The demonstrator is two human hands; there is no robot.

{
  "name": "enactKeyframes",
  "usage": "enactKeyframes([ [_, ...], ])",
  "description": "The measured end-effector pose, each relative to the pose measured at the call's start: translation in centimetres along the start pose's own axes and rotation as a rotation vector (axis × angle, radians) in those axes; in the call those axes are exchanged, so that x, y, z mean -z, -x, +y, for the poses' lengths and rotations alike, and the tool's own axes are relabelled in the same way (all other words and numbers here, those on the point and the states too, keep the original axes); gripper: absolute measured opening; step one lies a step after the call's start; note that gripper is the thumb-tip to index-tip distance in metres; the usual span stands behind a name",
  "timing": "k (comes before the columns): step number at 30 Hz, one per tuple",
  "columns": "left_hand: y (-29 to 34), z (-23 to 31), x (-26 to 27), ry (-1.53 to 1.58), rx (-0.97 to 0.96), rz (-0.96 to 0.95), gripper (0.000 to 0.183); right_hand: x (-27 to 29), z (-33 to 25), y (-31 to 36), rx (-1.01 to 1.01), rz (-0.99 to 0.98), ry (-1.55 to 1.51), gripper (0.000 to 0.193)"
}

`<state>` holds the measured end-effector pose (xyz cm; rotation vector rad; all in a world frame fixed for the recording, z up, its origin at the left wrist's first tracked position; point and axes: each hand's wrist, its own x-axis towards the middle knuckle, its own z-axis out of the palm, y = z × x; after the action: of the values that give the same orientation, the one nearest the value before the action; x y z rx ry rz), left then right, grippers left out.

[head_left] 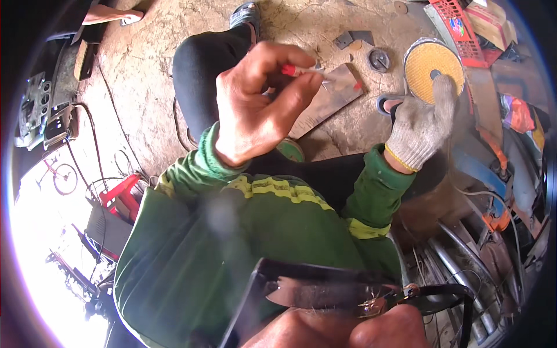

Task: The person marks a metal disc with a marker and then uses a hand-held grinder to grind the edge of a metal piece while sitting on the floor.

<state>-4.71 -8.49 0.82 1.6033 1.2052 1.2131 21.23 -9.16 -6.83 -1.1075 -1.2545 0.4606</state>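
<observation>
A small red marker [290,70] is pinched between the thumb and the fingertips of the bare left hand [255,104], which is closed on it and raised above a flat grey metal plate [333,95]. The tip of the marker is held at the near upper edge of the plate; whether it touches the metal cannot be told. The plate lies on the bare concrete floor [145,64], tilted across the view, with a small red mark near its right corner.

To the right of the plate, the right hand [420,124], covered by a grey knit work glove with a yellow cuff, is stretched out with its fingers extended onto a round yellow abrasive disc [426,69]; the fingertips are laid on the disc near its central hole, and nothing is clamped in this hand. Just left of the disc, beyond the plate, a small dark round metal part [379,60] and some grey metal offcuts [353,39] are seen on the floor. A red plastic crate [458,26] is seen further right of the plate, behind the disc. Both forearms are covered by green sleeves with yellow bands, and a black-trousered knee is seen left of the plate.
</observation>
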Motion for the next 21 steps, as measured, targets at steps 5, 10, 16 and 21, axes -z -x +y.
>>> enactKeyframes([
  [5, -0.1, 1.6, -2.6, 0.226, 0.143, 0.179, 0.019, -0.5, -0.5, -0.1, 0.03, 0.01, 0.062, 0.067],
  [10, -0.5, 1.1, -2.7, 0.162, 0.038, 0.066, 0.019, -0.5, -0.3, 0.1, 0.009, 0.059, 0.006, 0.065],
  [16, -0.7, 1.3, -3.3, 0.185, 0.053, 0.104, 0.02, -1.2, -1.1, 0.3, -0.064, 0.155, -0.002, 0.057],
  [21, -0.6, 0.6, -3.5, 0.131, 0.033, 0.123, 0.02, -1.2, -1.1, 0.3, -0.079, 0.161, 0.001, 0.061],
])
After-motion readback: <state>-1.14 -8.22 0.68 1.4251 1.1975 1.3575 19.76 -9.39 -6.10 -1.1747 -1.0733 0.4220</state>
